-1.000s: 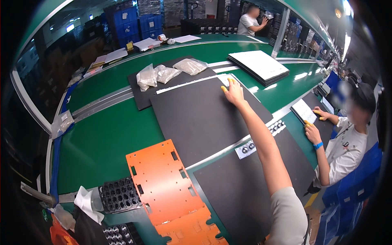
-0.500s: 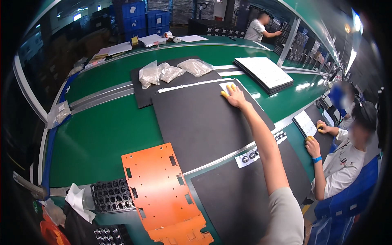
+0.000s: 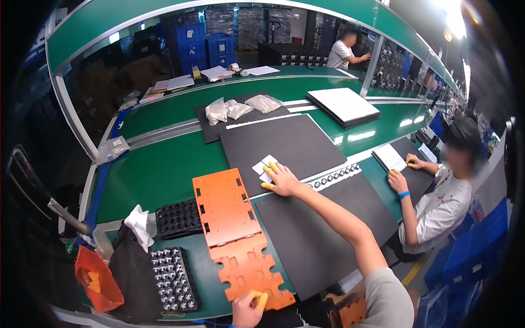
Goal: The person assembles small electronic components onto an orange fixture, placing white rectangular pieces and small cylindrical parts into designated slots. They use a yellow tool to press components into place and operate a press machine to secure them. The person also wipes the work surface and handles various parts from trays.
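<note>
My right hand (image 3: 283,180), with yellow finger covers, stretches across to a large dark grey board (image 3: 284,139). Its fingers are spread over several small white cards (image 3: 264,165) near the board's left front corner, touching them and hiding part of them. My left hand (image 3: 249,310), also wearing yellow finger covers, is at the bottom of the view by the near end of an orange plate (image 3: 227,205) with slots and cutouts. Its fingers are curled together at the plate's edge; whatever may be between them is hidden.
Beside the orange plate are a black tray (image 3: 179,220) and a tray of shiny round parts (image 3: 174,280). A white strip of round black parts (image 3: 334,177) lies along a second dark board (image 3: 328,229). Bags (image 3: 239,110) lie farther back. A co-worker (image 3: 437,202) sits at right.
My right hand has come from the board's far edge toward its left front corner, where white cards now lie under it. My left hand has come into view. The whole view has shifted.
</note>
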Available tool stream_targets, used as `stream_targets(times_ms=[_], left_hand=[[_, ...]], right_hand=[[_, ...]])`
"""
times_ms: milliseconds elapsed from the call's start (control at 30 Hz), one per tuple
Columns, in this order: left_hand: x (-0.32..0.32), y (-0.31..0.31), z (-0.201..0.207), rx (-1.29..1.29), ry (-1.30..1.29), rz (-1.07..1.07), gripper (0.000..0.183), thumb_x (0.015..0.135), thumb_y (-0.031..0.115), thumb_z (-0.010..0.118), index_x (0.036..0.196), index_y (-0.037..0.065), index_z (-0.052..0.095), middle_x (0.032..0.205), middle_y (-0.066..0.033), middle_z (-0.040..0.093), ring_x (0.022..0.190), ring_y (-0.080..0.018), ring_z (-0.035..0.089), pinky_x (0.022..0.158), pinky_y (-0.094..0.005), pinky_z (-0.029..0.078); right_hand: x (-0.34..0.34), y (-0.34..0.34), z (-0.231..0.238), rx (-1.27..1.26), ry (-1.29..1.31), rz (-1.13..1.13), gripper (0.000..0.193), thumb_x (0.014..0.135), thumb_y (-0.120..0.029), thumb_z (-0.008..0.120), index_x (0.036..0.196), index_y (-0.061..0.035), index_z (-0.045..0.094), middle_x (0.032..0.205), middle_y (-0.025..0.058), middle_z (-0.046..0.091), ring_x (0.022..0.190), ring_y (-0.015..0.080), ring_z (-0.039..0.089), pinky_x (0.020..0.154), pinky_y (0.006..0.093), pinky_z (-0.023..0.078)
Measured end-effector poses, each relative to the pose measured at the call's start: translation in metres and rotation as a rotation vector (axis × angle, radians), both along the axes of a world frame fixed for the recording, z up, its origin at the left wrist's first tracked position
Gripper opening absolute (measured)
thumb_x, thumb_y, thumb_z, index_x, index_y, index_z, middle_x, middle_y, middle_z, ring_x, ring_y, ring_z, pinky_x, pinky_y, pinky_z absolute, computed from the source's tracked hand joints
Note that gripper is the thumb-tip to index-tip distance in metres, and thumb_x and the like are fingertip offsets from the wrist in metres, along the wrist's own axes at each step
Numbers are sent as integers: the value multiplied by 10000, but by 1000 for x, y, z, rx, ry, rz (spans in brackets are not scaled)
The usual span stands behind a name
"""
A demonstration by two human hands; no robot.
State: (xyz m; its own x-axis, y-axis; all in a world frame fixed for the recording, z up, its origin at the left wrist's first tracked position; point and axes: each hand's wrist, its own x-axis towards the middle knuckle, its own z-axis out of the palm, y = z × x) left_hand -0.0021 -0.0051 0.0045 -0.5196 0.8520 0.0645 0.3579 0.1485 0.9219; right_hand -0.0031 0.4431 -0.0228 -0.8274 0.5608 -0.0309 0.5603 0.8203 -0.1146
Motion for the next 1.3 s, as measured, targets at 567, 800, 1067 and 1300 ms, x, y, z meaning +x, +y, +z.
stream_targets(times_ms=[567, 800, 1067, 1300], left_hand=[[-1, -3, -26, 70, 79, -14, 242, 886, 251, 712, 875, 9, 696, 629, -129, 602, 552, -250, 583, 529, -359, 442], [1, -3, -23, 130, 87, -37, 235, 879, 241, 712, 861, 8, 688, 657, -143, 608, 585, -283, 596, 549, -384, 452], [-2, -4, -29, 103, 115, -43, 224, 875, 235, 711, 882, 12, 697, 666, -147, 617, 588, -294, 599, 555, -394, 458], [-1, -2, -32, 122, 134, -29, 226, 874, 232, 710, 888, 6, 699, 670, -148, 617, 593, -292, 602, 556, -395, 459]], right_hand=[[74, -174, 29, 58, 108, -78, 640, 842, -409, 711, 1331, -27, 554, 1347, 231, 524, 1250, 385, 509, 1015, 466, 436], [82, -157, -7, 12, 148, 75, 816, 895, -600, 593, 1524, -136, 358, 1554, 246, 331, 1456, 439, 269, 1172, 553, 241], [85, -186, 0, 130, 279, 139, 628, 873, -446, 664, 1341, -44, 551, 1395, 231, 517, 1325, 397, 457, 1078, 500, 389], [77, -197, -13, 248, 456, 14, 431, 875, -285, 661, 1192, 5, 632, 1219, 190, 621, 1101, 338, 589, 941, 421, 490]])
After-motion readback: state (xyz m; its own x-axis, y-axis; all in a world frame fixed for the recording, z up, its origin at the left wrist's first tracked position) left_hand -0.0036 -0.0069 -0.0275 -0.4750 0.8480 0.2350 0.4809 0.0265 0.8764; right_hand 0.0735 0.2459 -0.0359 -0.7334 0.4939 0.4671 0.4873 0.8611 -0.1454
